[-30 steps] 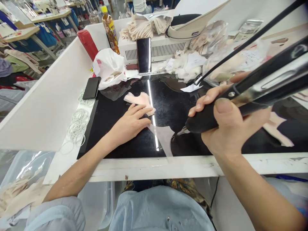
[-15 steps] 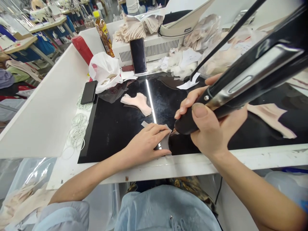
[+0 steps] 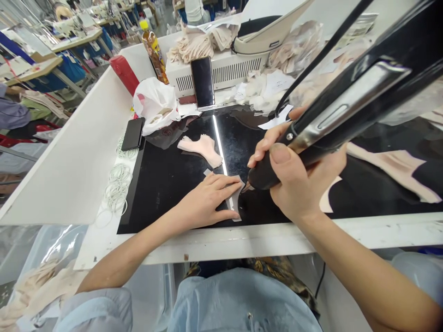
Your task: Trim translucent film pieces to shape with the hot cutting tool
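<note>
My left hand (image 3: 216, 196) lies flat, fingers stretched, on a thin translucent grey piece (image 3: 236, 196) on the black glossy work surface (image 3: 166, 193). A bright white light strip (image 3: 218, 140) runs under that piece. My right hand (image 3: 294, 180) is wrapped round a thick black handheld tool (image 3: 325, 124) with a silver lever-like part, thumb in front and fingers behind. Its rounded black end is just right of my left fingertips; what lies beneath is hardly visible. Beyond my left hand rests a pale pink stack of cut fabric (image 3: 202, 148).
A black phone (image 3: 132, 134) and several white elastic loops (image 3: 117, 189) line the left side. A white plastic bag (image 3: 155, 103), an upright phone (image 3: 202, 82) and a bottle (image 3: 154, 50) stand behind. More cut fabric (image 3: 398, 168) lies right; a black cord (image 3: 321, 55) crosses above.
My right hand and the black tool have shifted slightly left. My left hand has edged left, showing more of the translucent piece. A pale piece now shows beside my right wrist.
</note>
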A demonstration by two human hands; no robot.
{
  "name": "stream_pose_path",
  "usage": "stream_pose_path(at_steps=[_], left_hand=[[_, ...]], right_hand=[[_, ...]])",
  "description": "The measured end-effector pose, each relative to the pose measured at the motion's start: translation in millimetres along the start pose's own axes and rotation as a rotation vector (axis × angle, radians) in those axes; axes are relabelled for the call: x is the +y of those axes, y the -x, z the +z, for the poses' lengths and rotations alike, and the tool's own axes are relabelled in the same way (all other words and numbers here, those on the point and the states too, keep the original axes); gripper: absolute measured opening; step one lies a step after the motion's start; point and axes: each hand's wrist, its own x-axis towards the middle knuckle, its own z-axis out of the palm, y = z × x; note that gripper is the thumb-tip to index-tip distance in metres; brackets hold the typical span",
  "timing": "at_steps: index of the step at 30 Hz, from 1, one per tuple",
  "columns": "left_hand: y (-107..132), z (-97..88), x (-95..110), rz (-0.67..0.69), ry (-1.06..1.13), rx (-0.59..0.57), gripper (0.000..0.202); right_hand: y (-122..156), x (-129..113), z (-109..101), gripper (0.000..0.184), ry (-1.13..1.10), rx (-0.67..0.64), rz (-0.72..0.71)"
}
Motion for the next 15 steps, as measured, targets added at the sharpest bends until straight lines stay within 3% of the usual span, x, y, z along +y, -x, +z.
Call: stream_pose_path(at_steps=[15], left_hand=[[2.6, -4.5, 1.1, -0.014, 0.016, -0.034, 0.068]], right_hand=[[6.1, 8.8, -0.1, 0.035, 0.007, -0.007, 0.057]])
